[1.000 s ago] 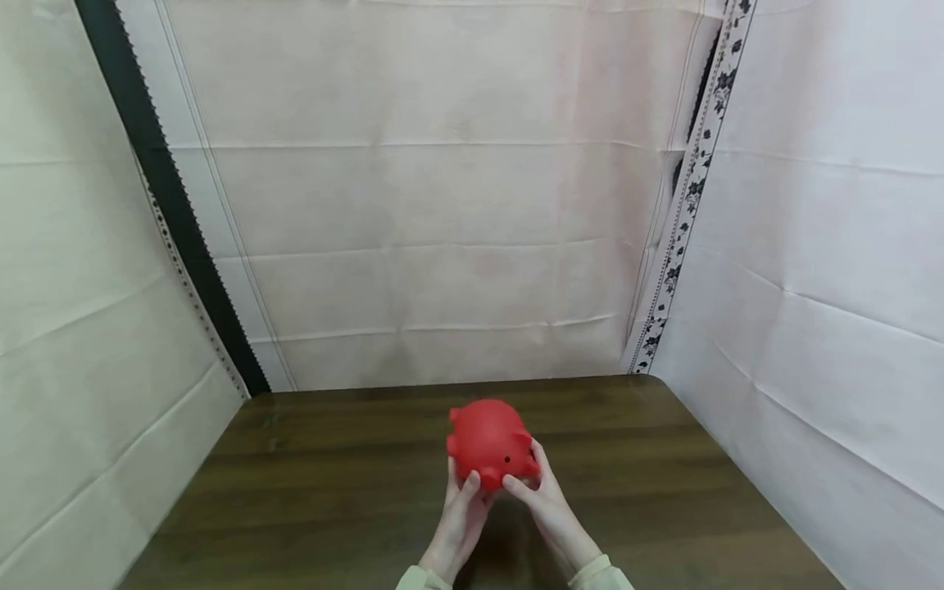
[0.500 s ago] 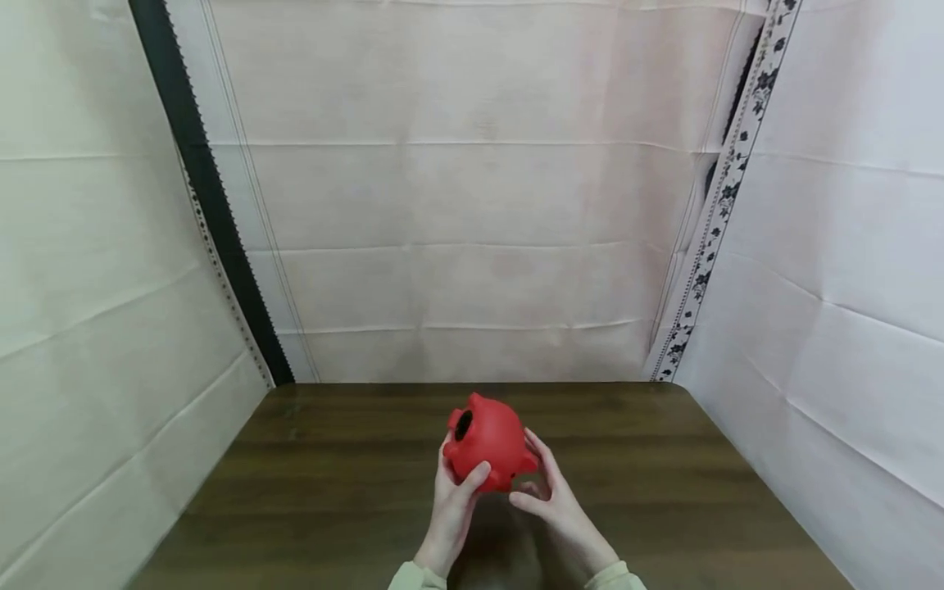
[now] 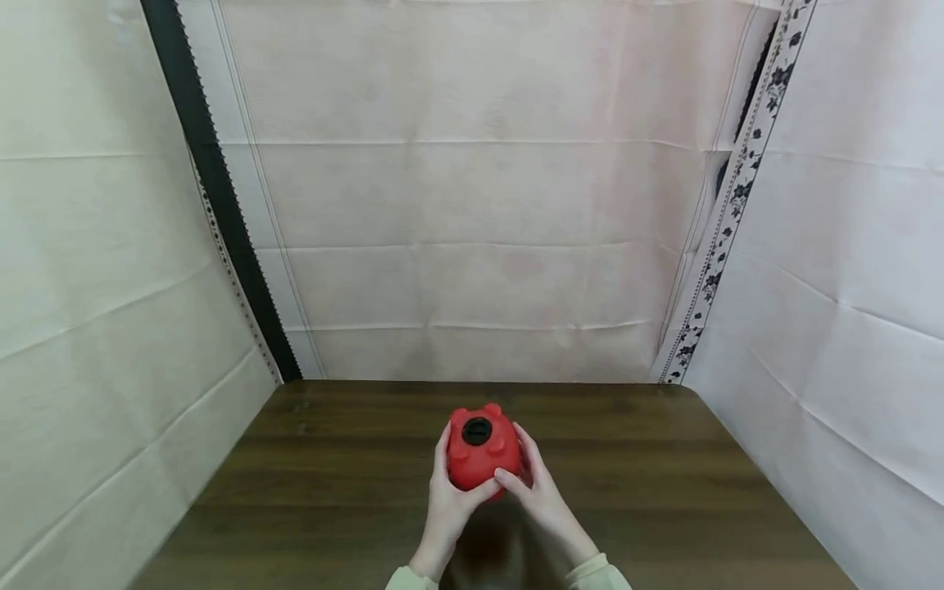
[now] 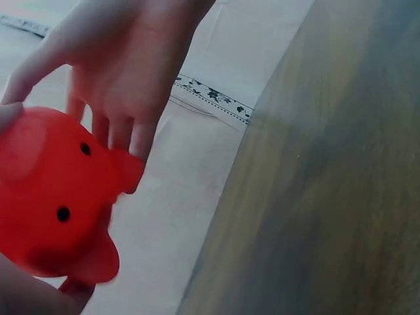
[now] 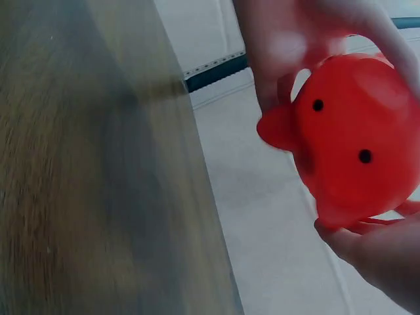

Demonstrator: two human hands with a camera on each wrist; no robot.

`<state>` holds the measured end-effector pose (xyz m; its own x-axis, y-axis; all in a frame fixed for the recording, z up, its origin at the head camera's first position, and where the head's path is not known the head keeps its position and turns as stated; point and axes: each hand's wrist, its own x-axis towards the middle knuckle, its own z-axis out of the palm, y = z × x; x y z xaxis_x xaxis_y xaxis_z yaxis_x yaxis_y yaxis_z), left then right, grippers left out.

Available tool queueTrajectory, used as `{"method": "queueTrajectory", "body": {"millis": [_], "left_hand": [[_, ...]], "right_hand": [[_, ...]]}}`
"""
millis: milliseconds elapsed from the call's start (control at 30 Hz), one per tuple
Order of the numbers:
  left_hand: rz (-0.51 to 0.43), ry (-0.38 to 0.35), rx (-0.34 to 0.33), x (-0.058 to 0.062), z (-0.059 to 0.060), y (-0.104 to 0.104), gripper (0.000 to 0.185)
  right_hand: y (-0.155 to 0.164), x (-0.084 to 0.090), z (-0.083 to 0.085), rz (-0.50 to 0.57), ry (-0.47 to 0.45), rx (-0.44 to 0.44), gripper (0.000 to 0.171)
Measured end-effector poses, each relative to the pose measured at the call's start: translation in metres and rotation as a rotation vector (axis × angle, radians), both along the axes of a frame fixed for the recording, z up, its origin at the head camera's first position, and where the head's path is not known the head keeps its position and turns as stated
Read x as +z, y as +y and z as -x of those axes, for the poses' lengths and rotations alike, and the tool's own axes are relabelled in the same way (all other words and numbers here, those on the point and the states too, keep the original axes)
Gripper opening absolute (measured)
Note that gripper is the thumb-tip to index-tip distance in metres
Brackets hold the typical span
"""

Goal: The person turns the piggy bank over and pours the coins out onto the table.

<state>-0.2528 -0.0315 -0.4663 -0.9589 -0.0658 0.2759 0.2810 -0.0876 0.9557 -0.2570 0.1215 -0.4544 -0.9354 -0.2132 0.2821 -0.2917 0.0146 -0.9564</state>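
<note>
A red piggy bank (image 3: 483, 463) is held up above the table between both hands. Its underside, with a round black plug (image 3: 477, 431) and short feet, faces the head camera. The left hand (image 3: 448, 501) grips it from the left, thumb across the near side. From the right, the right hand (image 3: 542, 497) holds it, with its thumb tip close to the left thumb. Both wrist views show the pig's face side, with black eyes and ears; in the right wrist view the piggy bank (image 5: 361, 138) lies between the two hands. Some fingers are hidden behind it.
A dark brown wooden table (image 3: 354, 475) spreads below the hands. White creased cloth (image 3: 472, 188) hangs behind it and along both sides. A black strip (image 3: 229, 192) runs down the left corner, a floral border (image 3: 737, 197) down the right one.
The piggy bank has turned in the hands, from its snout facing the head camera to its plugged underside. The right hand loosened midway and now holds it again. The head view shifted slightly.
</note>
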Motion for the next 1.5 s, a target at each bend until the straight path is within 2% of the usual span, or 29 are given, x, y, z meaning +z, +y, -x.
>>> {"method": "queueTrajectory", "body": {"millis": [167, 300, 467, 600, 733, 833, 1000, 1100, 1200, 1267, 1400, 1500], "left_hand": [[0.122, 0.065, -0.002, 0.005, -0.004, -0.001, 0.107], [0.129, 0.039, -0.069, 0.006, -0.007, -0.005, 0.104], [0.05, -0.008, -0.178, 0.005, -0.009, -0.014, 0.076], [-0.025, -0.012, -0.154, 0.005, -0.006, -0.015, 0.056], [-0.146, -0.071, -0.152, 0.006, -0.003, -0.014, 0.057], [-0.239, -0.157, -0.241, 0.004, -0.001, -0.015, 0.063], [-0.378, -0.294, -0.468, -0.001, 0.0, -0.018, 0.068], [-0.498, -0.339, -0.589, -0.006, 0.001, -0.022, 0.065], [-0.598, -0.358, -0.688, -0.012, 0.001, -0.027, 0.058], [-0.647, -0.364, -0.715, -0.017, 0.0, -0.029, 0.054], [-0.713, -0.385, -0.72, -0.029, -0.004, -0.031, 0.052], [-0.715, -0.386, -0.706, -0.037, -0.006, -0.03, 0.054]], "right_hand": [[-0.002, 0.002, -0.002, -0.001, -0.093, -0.015, 0.074], [0.0, 0.005, -0.004, -0.005, -0.143, -0.06, 0.071], [0.003, 0.012, -0.008, -0.01, -0.132, -0.13, 0.067], [0.004, 0.018, -0.008, 0.021, -0.133, -0.135, 0.066], [0.003, 0.022, -0.01, 0.079, -0.18, -0.117, 0.067], [0.002, 0.023, -0.013, 0.115, -0.23, -0.099, 0.069], [0.002, 0.019, -0.015, 0.163, -0.272, -0.059, 0.07], [-0.001, 0.019, -0.014, 0.162, -0.265, -0.036, 0.07], [-0.002, 0.022, -0.013, 0.116, -0.231, -0.014, 0.07], [-0.003, 0.024, -0.013, 0.055, -0.204, 0.005, 0.071], [-0.004, 0.03, -0.019, -0.139, -0.132, 0.046, 0.072], [-0.005, 0.038, -0.024, -0.304, -0.016, 0.009, 0.073]]}}
